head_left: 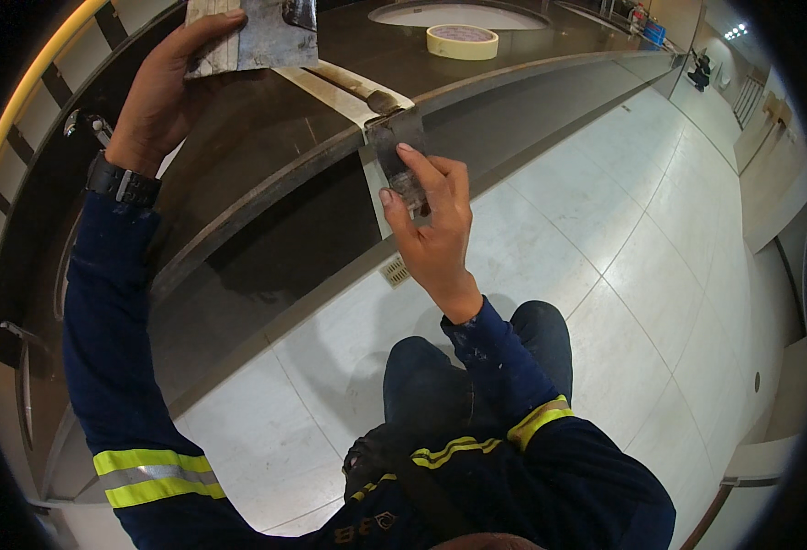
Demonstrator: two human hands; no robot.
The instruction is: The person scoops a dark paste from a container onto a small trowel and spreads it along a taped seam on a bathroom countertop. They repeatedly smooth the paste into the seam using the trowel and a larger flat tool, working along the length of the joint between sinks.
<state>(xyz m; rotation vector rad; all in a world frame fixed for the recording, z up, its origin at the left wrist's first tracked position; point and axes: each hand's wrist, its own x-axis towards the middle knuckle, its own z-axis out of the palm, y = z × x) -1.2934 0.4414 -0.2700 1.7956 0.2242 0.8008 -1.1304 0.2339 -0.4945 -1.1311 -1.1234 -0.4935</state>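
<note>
My left hand (pixel 163 96) is raised at the upper left, its thumb over the edge of a flat grey metal plate (pixel 279 41) with dark smears on it. Below and right of it, my right hand (pixel 440 220) pinches a thin, stained metal scraper (pixel 396 147) between thumb and fingers. The scraper lies against the front edge of a dark countertop (pixel 266 183). Pale masking tape strips (pixel 330 99) run across the top on both sides of a dark, smeared seam (pixel 380 99). One strip continues down the front panel, partly hidden by the scraper and hand.
A roll of pale yellow tape (pixel 462 42) lies on the countertop beside a round basin (pixel 458 16). Metal taps (pixel 92 126) stand at the left. A small drain grate (pixel 394 270) sits in the light tiled floor (pixel 550 275). A blue object (pixel 653 34) is at the far end.
</note>
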